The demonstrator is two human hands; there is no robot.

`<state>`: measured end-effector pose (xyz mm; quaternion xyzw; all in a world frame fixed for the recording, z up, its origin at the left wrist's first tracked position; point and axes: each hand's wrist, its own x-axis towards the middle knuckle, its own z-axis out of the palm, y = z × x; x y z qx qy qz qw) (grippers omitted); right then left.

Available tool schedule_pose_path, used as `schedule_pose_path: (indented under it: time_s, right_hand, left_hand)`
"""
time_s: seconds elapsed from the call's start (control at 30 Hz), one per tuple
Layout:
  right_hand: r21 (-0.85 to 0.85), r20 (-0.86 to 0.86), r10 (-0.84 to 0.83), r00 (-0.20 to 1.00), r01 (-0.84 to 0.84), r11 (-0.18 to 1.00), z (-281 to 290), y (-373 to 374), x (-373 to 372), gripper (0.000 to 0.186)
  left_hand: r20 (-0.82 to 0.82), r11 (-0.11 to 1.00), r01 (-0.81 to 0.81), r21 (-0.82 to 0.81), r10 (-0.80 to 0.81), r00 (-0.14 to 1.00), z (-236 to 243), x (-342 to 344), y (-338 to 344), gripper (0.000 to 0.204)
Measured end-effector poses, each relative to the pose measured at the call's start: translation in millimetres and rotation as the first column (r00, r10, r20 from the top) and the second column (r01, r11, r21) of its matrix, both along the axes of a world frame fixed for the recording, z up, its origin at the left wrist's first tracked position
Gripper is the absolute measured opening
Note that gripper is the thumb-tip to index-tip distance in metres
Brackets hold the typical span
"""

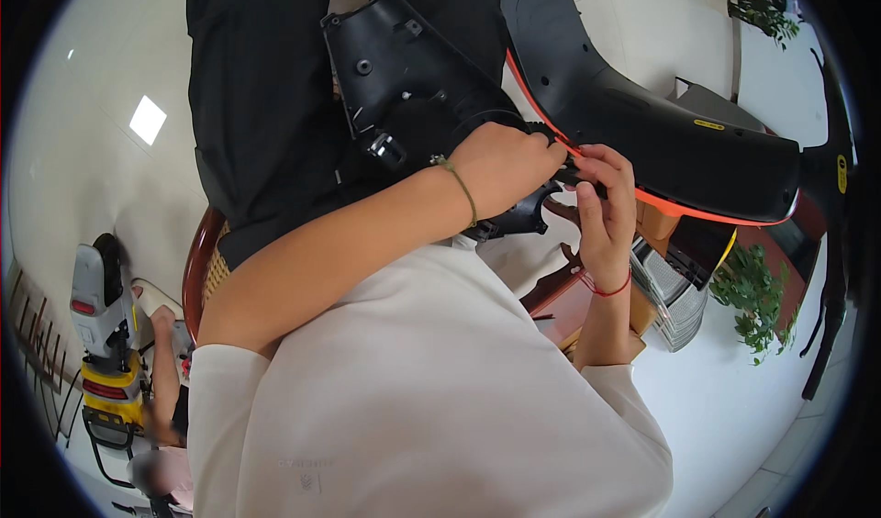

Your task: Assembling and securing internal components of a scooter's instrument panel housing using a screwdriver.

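A black moulded plastic housing (pixel 385 64) with bosses and holes lies across my dark-trousered lap. My left hand (pixel 505 165), green cord bracelet at its wrist, is closed at the housing's right end, knuckles up. My right hand (pixel 606 206), with a red string at the wrist, has curled fingers and thumb around the same dark end; exactly what small piece the fingertips pinch is hidden. Just beyond my hands, a long curved black body panel (pixel 661 133) with an orange-red edge extends to the right.
A chair with a wooden frame (pixel 202 252) is beneath me. Scooters, one grey and yellow (pixel 110 380), stand at left beside another person (pixel 165 399). Right are cardboard (pixel 656 220), silver slatted parts (pixel 661 298), plants (pixel 752 298) and a black handlebar (pixel 826 334).
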<state>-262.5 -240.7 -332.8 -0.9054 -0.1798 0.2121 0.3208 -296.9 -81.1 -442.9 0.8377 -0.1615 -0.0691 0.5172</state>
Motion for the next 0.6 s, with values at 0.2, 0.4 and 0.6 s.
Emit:
schedule_pose_path:
  time_s: [0.2,0.4,0.6]
  right_hand:
    - [-0.051,-0.05,-0.105,0.993,0.103,0.993,3.9,2.2,-10.4,0.038]
    - [0.135,-0.131,-0.004,0.991,0.022,0.991,-0.1,-7.3,-5.9,0.032]
    - [0.056,-0.099,-0.043,0.994,0.049,0.997,-0.2,-14.2,-1.4,0.022]
  left_hand:
    - [0.044,0.986,-0.136,0.095,0.132,0.99,4.5,-4.7,-15.5,0.018]
    - [0.009,0.986,-0.165,0.019,0.164,0.986,3.3,-6.9,-15.0,0.019]
    - [-0.225,0.986,-0.065,-0.155,0.029,0.974,2.9,-10.7,-2.5,0.018]
